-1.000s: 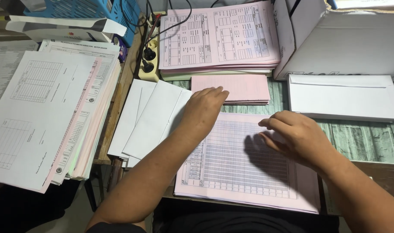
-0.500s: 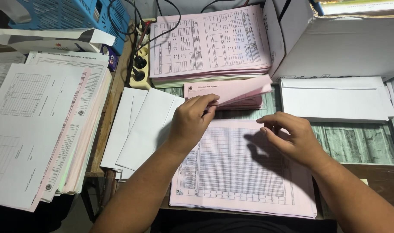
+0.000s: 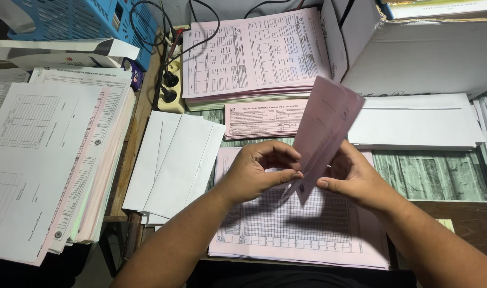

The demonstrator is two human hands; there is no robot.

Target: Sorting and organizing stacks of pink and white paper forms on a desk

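Observation:
A folded pink slip [image 3: 326, 128] stands tilted in the air between both hands. My left hand [image 3: 256, 173] pinches its lower edge from the left, and my right hand [image 3: 355, 178] pinches it from the right. Below the hands lies a stack of pink table-printed sheets [image 3: 296, 229]. Just beyond them rests a small pile of folded pink slips [image 3: 262, 118]. Three white envelopes [image 3: 174, 162] fan out to the left of my left hand.
A tall stack of pink forms [image 3: 254, 53] sits at the back, beside a white box [image 3: 414, 53]. White envelopes [image 3: 414, 128] lie at right. Stacks of white and pink sheets [image 3: 46, 160] cover the left. A power strip [image 3: 171, 85] with plugs and a blue basket [image 3: 78, 21] stand at the back left.
My left hand reached to the small pink pile, lifted one slip, and brought it back. Both hands now hold it raised above the printed sheets.

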